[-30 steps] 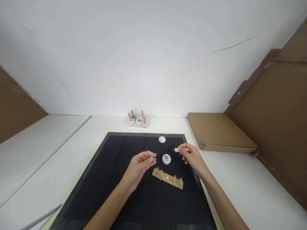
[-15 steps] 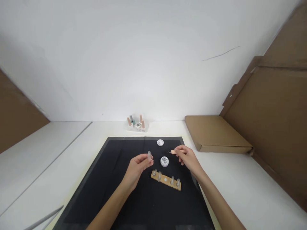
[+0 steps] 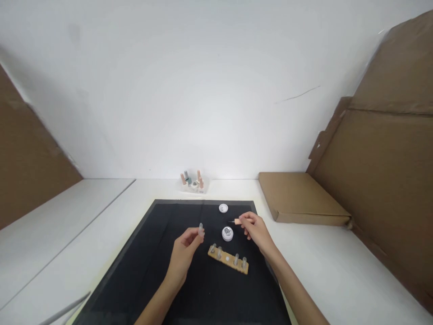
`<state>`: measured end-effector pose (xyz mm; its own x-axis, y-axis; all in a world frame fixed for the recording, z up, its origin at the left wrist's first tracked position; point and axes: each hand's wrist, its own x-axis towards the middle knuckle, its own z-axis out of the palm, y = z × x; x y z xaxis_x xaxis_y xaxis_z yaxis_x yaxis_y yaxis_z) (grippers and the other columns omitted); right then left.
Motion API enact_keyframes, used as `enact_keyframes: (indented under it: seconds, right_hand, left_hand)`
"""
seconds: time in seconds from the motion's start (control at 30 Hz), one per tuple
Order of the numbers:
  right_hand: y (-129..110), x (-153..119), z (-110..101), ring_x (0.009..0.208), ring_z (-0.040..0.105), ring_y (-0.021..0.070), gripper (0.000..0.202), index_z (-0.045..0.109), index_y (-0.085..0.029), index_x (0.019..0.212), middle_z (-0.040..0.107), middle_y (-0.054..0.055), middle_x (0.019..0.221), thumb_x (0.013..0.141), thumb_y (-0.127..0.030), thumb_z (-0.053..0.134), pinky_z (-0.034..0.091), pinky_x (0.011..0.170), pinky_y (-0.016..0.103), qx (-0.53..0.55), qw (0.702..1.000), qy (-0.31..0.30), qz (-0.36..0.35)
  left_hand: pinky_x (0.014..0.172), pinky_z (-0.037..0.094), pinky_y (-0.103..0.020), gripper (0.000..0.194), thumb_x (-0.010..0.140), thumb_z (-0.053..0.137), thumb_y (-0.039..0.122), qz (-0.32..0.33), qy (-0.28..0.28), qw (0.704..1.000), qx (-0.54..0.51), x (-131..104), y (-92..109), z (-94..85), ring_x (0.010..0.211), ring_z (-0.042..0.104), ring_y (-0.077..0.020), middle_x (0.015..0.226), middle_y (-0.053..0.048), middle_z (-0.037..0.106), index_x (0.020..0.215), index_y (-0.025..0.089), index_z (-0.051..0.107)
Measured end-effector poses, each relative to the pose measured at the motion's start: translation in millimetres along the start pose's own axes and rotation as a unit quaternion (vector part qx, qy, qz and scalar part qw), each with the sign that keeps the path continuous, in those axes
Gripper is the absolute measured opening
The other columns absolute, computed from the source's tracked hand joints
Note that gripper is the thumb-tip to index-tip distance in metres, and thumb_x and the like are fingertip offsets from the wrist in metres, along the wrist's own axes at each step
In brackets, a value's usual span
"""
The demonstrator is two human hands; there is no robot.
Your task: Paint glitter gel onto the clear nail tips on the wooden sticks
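Note:
Between the thumb and fingers of my left hand (image 3: pixel 185 249) is a clear nail tip (image 3: pixel 200 229), held upright. My right hand (image 3: pixel 256 230) pinches a thin brush (image 3: pixel 237 221) with a peach handle, its dark point facing left. Just below the brush point sits an open round white jar (image 3: pixel 228 234) with silvery contents. Behind it lies a small white lid (image 3: pixel 223 208). A wooden strip (image 3: pixel 232 260) in front of the jar bears several clear nail tips standing up and a white dot at its middle.
A black mat (image 3: pixel 169 289) covers the middle of the white table (image 3: pixel 43 253). At the back stands a clear tray (image 3: pixel 194 189) with several small bottles. A flat cardboard box (image 3: pixel 302 198) lies at the right, beside upright cardboard (image 3: pixel 389 158).
The view has shifted a little. My left hand has drawn slightly left, away from the jar, with the nail tip. My right hand still holds the brush near the jar.

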<state>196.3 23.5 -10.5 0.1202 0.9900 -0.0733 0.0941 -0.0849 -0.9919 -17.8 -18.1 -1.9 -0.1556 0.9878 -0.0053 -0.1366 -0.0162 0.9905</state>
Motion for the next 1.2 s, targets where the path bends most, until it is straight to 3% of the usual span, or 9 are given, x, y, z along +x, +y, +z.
enact_keyframes:
  seconds: [0.33, 0.57, 0.63, 0.73, 0.83, 0.93, 1.07, 1.2]
  right_hand:
    - [3.5, -0.5, 0.2, 0.04, 0.044, 0.0074, 0.019, 0.059, -0.017, 0.071, 0.051, -0.005, 0.053, 0.069, -0.036, 0.056, 0.032, 0.033, 0.016, 0.018, 1.0, -0.011, -0.007]
    - [-0.2, -1.8, -1.5, 0.041, 0.045, 0.0074, 0.02, 0.058, -0.017, 0.073, 0.05, -0.005, 0.054, 0.07, -0.037, 0.056, 0.032, 0.033, 0.016, 0.023, 0.999, -0.02, -0.01]
    - [-1.1, -3.0, -1.6, 0.042, 0.045, 0.0077, 0.021, 0.058, -0.016, 0.074, 0.051, -0.005, 0.055, 0.071, -0.037, 0.055, 0.033, 0.034, 0.016, 0.024, 0.999, -0.026, -0.012]
    - [-2.4, -4.8, -2.0, 0.042, 0.046, 0.0081, 0.021, 0.059, -0.017, 0.075, 0.051, -0.005, 0.055, 0.072, -0.037, 0.055, 0.033, 0.034, 0.017, 0.027, 0.999, -0.033, -0.01]
    - [-3.7, -6.0, -2.5, 0.042, 0.045, 0.008, 0.02, 0.059, -0.017, 0.075, 0.051, -0.005, 0.055, 0.073, -0.036, 0.055, 0.033, 0.034, 0.017, 0.031, 0.999, -0.036, -0.009]
    - [-3.7, -5.9, -3.1, 0.043, 0.046, 0.0082, 0.019, 0.059, -0.017, 0.074, 0.051, -0.004, 0.056, 0.073, -0.036, 0.056, 0.033, 0.035, 0.017, 0.035, 0.999, -0.038, -0.006]
    - [-1.2, -4.2, -3.2, 0.043, 0.047, 0.0088, 0.019, 0.06, -0.017, 0.074, 0.052, -0.004, 0.056, 0.073, -0.036, 0.056, 0.033, 0.035, 0.017, 0.036, 0.999, -0.037, -0.002]
    - [0.8, -3.1, -2.4, 0.043, 0.048, 0.009, 0.019, 0.061, -0.017, 0.074, 0.053, -0.003, 0.055, 0.073, -0.036, 0.057, 0.033, 0.035, 0.017, 0.036, 0.999, -0.038, 0.0]
  left_hand:
    - [0.063, 0.044, -0.024, 0.027, 0.059, 0.082, 0.042, 0.004, 0.014, 1.0, 0.005, -49.4, -11.4, 13.6, 0.064, 0.053, -0.0154, 0.063, -0.001, 0.06, 0.067, 0.018, 0.072]
    - [0.07, 0.048, -0.028, 0.023, 0.065, 0.077, 0.043, 0.024, -0.021, 0.998, 0.051, -67.9, -32.5, 34.7, 0.075, 0.06, -0.0221, 0.076, -0.007, 0.067, 0.072, 0.02, 0.077]
    - [0.069, 0.048, -0.028, 0.023, 0.067, 0.076, 0.042, 0.03, -0.018, 0.997, 0.075, -71.2, -36.9, 39.9, 0.076, 0.061, -0.0232, 0.077, -0.008, 0.068, 0.073, 0.021, 0.078]
    - [0.056, 0.043, -0.026, 0.022, 0.066, 0.076, 0.042, 0.054, 0.013, 0.99, 0.132, -73.7, -40.9, 45.2, 0.063, 0.057, -0.019, 0.073, -0.007, 0.065, 0.072, 0.021, 0.079]
    - [0.048, 0.036, -0.025, 0.023, 0.064, 0.076, 0.045, 0.08, 0.062, 0.978, 0.183, -73.2, -43.8, 48.3, 0.051, 0.046, -0.0144, 0.059, -0.002, 0.053, 0.069, 0.022, 0.079]
    - [0.048, 0.035, -0.025, 0.029, 0.066, 0.072, 0.05, 0.084, 0.073, 0.965, 0.237, -70.6, -48.3, 50.1, 0.049, 0.043, -0.0137, 0.053, 0.001, 0.044, 0.068, 0.021, 0.079]
    - [0.048, 0.034, -0.024, 0.04, 0.075, 0.06, 0.054, 0.085, 0.069, 0.94, 0.324, -67.4, -57.1, 51.8, 0.048, 0.044, -0.0126, 0.054, 0.002, 0.045, 0.075, 0.019, 0.079]
    - [0.047, 0.035, -0.022, 0.037, 0.081, 0.053, 0.047, 0.076, 0.074, 0.913, 0.393, -66.8, -60.6, 54.6, 0.049, 0.048, -0.0124, 0.057, 0.0, 0.053, 0.082, 0.021, 0.079]
